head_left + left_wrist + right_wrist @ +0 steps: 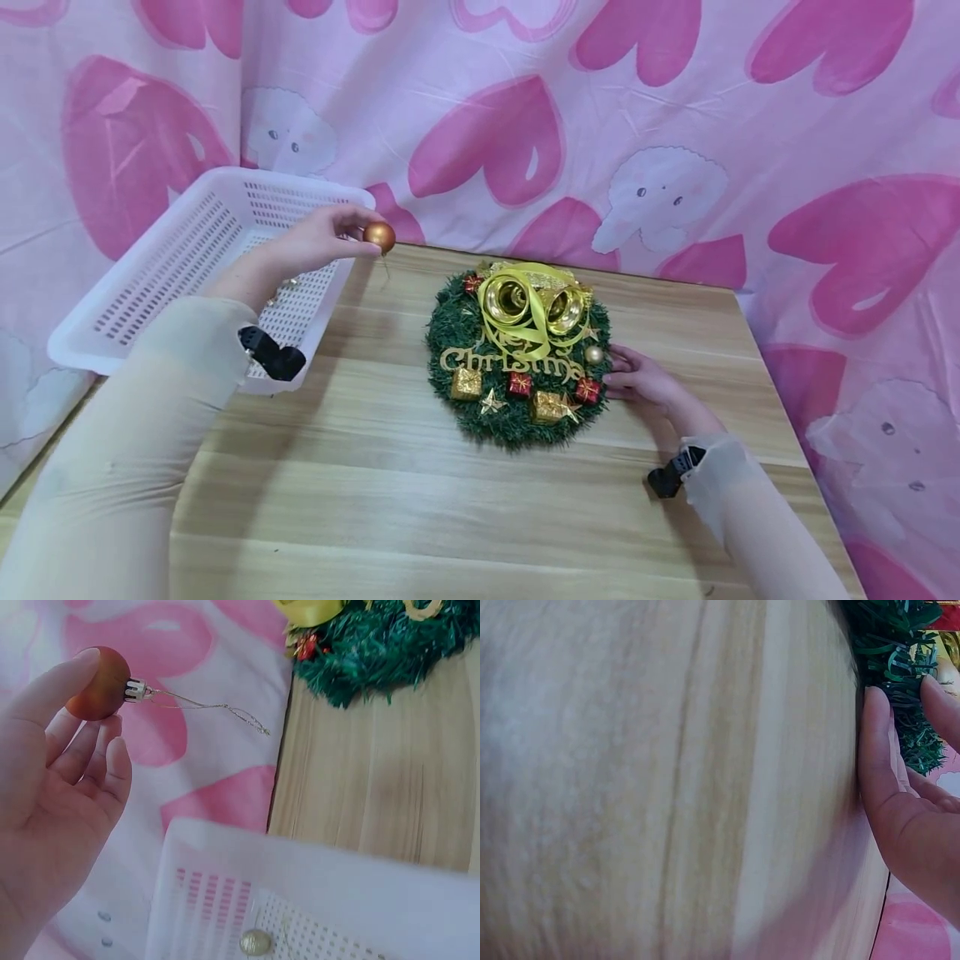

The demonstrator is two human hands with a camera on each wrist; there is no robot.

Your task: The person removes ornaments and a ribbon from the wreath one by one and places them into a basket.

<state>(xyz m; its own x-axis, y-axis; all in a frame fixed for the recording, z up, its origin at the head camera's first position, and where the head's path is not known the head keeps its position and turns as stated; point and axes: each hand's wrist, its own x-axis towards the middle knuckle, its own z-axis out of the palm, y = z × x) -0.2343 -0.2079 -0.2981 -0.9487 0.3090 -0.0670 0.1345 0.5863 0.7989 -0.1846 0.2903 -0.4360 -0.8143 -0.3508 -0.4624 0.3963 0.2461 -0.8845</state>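
Note:
A green Christmas wreath [517, 358] with gold bells, a yellow ribbon, small gift boxes and gold lettering lies flat on the wooden table [420, 500]. My left hand [318, 242] pinches a small copper-gold bauble [380, 236] between thumb and fingertips, held above the table beside the white basket [180, 275]. The bauble [100, 682] has a silver cap and a thin hanging thread. My right hand [637, 379] rests on the table with straight fingers touching the wreath's right edge [900, 682].
The white perforated basket sits at the table's left back corner, and a small gold ball [256, 942] lies inside it. A pink heart-patterned cloth [675, 125] hangs behind and to the right of the table.

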